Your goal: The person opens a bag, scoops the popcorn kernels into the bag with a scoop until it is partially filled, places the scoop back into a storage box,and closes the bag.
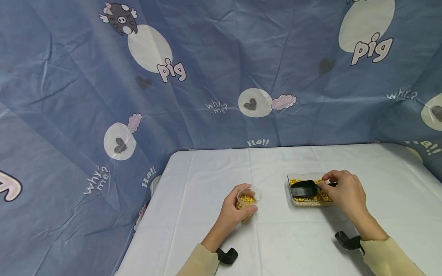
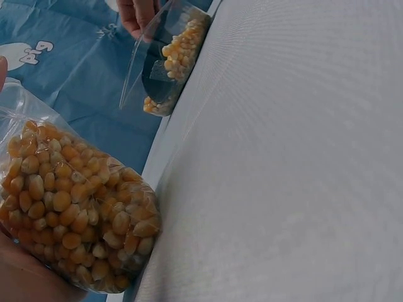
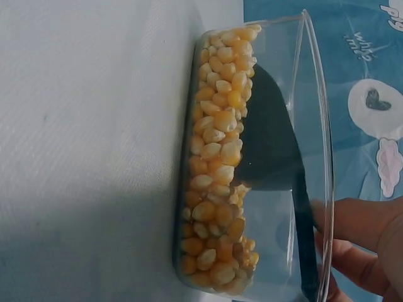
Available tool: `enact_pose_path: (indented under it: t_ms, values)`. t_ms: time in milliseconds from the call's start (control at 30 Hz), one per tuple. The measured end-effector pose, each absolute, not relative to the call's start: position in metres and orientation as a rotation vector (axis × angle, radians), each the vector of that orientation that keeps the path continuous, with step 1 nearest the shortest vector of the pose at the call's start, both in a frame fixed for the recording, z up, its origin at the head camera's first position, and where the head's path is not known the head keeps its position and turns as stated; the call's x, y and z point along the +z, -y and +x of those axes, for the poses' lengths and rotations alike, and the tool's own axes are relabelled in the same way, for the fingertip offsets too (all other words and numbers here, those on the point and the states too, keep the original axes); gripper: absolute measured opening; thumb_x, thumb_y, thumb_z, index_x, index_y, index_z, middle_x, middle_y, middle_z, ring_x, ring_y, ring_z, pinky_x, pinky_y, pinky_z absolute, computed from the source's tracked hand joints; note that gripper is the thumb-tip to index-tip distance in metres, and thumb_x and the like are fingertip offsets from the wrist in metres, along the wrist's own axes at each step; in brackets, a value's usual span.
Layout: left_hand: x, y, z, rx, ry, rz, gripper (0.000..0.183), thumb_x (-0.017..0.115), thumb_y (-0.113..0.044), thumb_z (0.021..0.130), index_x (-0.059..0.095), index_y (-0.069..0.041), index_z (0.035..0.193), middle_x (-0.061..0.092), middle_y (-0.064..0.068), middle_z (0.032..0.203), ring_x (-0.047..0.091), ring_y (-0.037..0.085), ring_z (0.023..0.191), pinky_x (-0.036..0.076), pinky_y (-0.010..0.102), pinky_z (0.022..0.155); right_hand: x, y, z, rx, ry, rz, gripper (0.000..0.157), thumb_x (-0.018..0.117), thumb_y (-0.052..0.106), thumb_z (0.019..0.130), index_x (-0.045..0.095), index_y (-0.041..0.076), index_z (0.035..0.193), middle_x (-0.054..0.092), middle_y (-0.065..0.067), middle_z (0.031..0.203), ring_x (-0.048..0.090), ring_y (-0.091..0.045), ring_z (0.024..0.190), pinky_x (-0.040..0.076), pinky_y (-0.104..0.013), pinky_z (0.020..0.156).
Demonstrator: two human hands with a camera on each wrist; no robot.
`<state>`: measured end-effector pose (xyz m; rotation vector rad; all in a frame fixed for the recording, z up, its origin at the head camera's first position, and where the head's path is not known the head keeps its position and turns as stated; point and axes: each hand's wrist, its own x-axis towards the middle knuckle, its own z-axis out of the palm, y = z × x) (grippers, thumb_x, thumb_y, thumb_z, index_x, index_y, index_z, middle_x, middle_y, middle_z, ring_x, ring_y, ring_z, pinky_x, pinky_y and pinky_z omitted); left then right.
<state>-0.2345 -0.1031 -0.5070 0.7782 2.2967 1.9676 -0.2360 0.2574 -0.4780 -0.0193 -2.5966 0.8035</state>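
My left hand (image 1: 232,209) grips a clear plastic jar (image 2: 82,207) of yellow corn kernels, its thumb and fingers curled around the sides. The open round mouth faces up in the head view. To the right, a clear rectangular box (image 1: 312,204) holds a layer of corn kernels (image 3: 217,132). A black scoop (image 1: 304,189) lies in this box, its bowl resting on the kernels toward the left side. My right hand (image 1: 348,193) pinches the scoop's handle at the box's right end, the thumb and fingers close over the rim.
A white cloth covers the table (image 1: 293,241), with the box farther from me than the jar. Behind it hangs a blue printed curtain (image 1: 207,126). Black camera mounts (image 1: 228,256) sit on both wrists, below the cream sleeves (image 1: 390,257).
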Motion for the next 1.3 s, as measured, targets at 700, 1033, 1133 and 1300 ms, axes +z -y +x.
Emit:
enact_pose_path:
  t_ms: [700, 1033, 1133, 1300]
  values:
    - [-0.516, 0.104, -0.239, 1.981, -2.293, 0.800, 0.062, 0.080, -0.017, 0.088, 0.050, -0.018, 0.143, 0.064, 0.011, 0.124, 0.058, 0.025, 0.117, 0.043, 0.031, 0.102, -0.476, -0.265, -0.235, 0.904, 2.489, -0.013, 0.015, 0.071, 0.022, 0.094, 0.074, 0.007, 0.093, 0.066, -0.016, 0.095, 0.057, -0.036, 0.090, 0.038, -0.050, 0.073]
    - [-0.518, 0.104, -0.238, 2.009, -2.308, 0.805, 0.061, 0.080, -0.013, 0.087, 0.052, -0.018, 0.141, 0.065, 0.010, 0.122, 0.060, 0.029, 0.116, 0.045, 0.031, 0.100, -0.464, -0.261, -0.233, 0.931, 2.442, -0.008, 0.011, 0.070, 0.017, 0.094, 0.074, 0.007, 0.096, 0.068, -0.013, 0.096, 0.058, -0.033, 0.091, 0.036, -0.044, 0.074]
    - [-0.520, 0.104, -0.239, 2.006, -2.320, 0.808, 0.061, 0.080, -0.014, 0.087, 0.052, -0.020, 0.141, 0.066, 0.008, 0.121, 0.060, 0.025, 0.115, 0.045, 0.030, 0.099, -0.459, -0.255, -0.233, 0.939, 2.438, 0.012, 0.009, 0.070, 0.017, 0.094, 0.074, 0.009, 0.096, 0.068, -0.011, 0.096, 0.059, -0.031, 0.090, 0.038, -0.042, 0.072]
    - [-0.520, 0.104, -0.239, 2.000, -2.332, 0.796, 0.062, 0.081, -0.015, 0.087, 0.052, -0.022, 0.141, 0.066, 0.008, 0.120, 0.061, 0.022, 0.113, 0.045, 0.030, 0.099, -0.452, -0.240, -0.234, 0.948, 2.429, 0.058, 0.007, 0.071, 0.017, 0.094, 0.074, 0.012, 0.096, 0.069, -0.007, 0.095, 0.061, -0.027, 0.089, 0.044, -0.033, 0.068]
